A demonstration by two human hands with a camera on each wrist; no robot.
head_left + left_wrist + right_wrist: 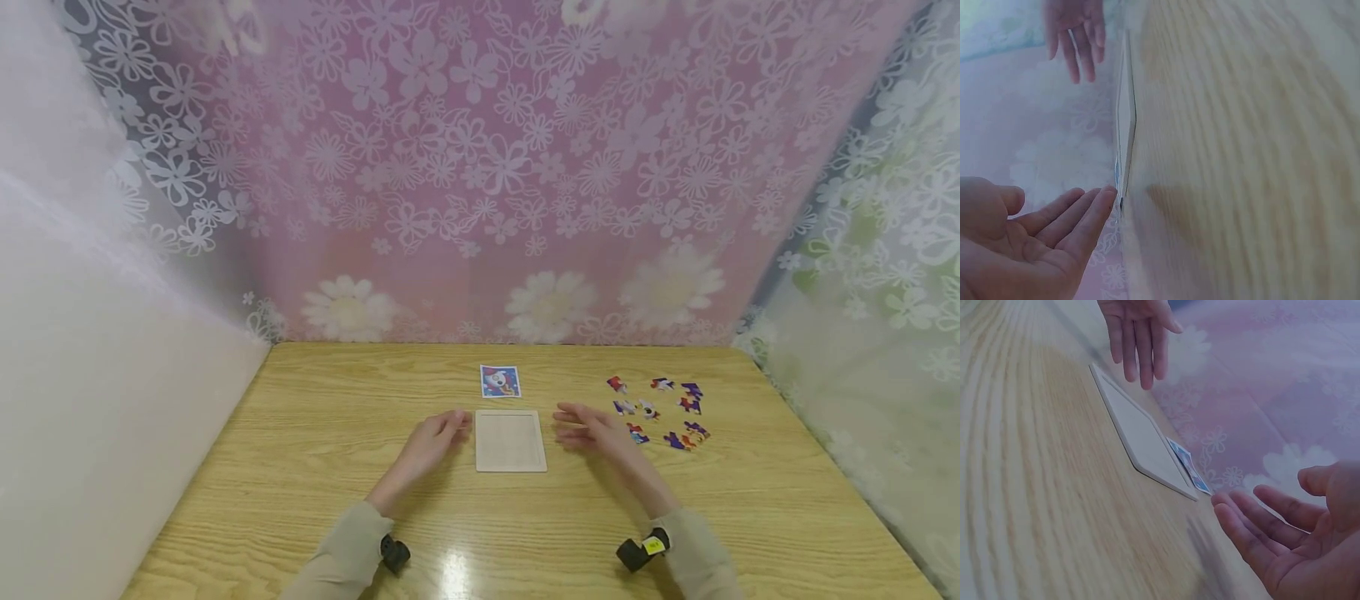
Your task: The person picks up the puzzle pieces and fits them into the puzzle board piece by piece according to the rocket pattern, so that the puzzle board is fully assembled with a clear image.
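A square pale wooden puzzle tray (511, 442) with a raised rim lies flat on the table in front of the person. To its left is the left hand (435, 442), fingers relaxed and pointing toward the rim; both wrist views show it holding nothing. On the other side the right hand (597, 433) is held with its fingers loosely extended, also holding nothing. Behind the tray lies a small picture card (500, 382) with a white cartoon character on blue. Several loose jigsaw puzzle pieces (647, 410) in purple, red and white are scattered beyond the right hand.
The wooden table (300, 450) runs back to a pink flowered curtain (480, 167). A pale wall panel (97, 375) borders the left side, and a flowered sheet (877, 333) hangs along the right. Dark wrist cameras (394, 553) are strapped at both cuffs.
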